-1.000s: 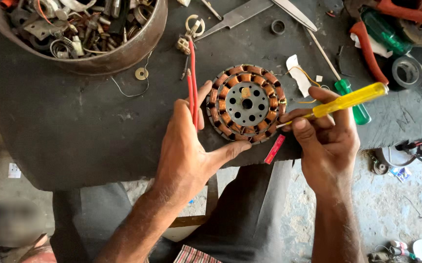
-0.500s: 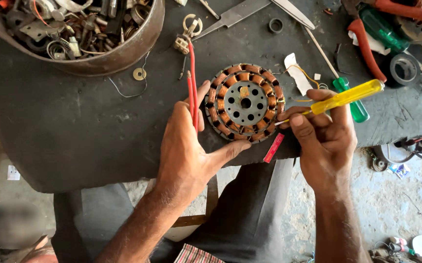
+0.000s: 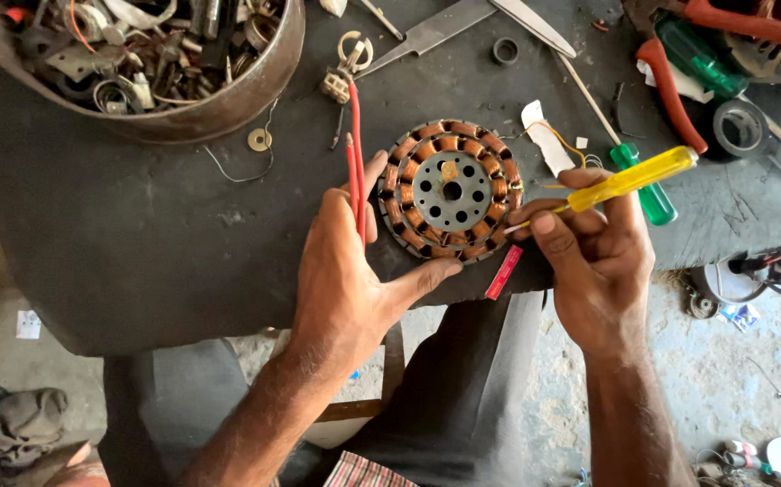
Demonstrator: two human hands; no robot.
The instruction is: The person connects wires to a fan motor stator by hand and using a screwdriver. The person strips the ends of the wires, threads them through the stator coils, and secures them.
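Right hand grips yellow screwdriver tightly, tip pointing left-down at stator.

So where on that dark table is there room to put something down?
The widest bare patch of table lies left of the left hand, below the metal bowl of scrap. The right side is crowded: yellow screwdriver, green screwdriver, tape roll, red-handled pliers.

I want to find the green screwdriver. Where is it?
In the head view, the green screwdriver lies on the dark table, right of the round copper-wound coil disc, partly under the yellow screwdriver in the right hand.
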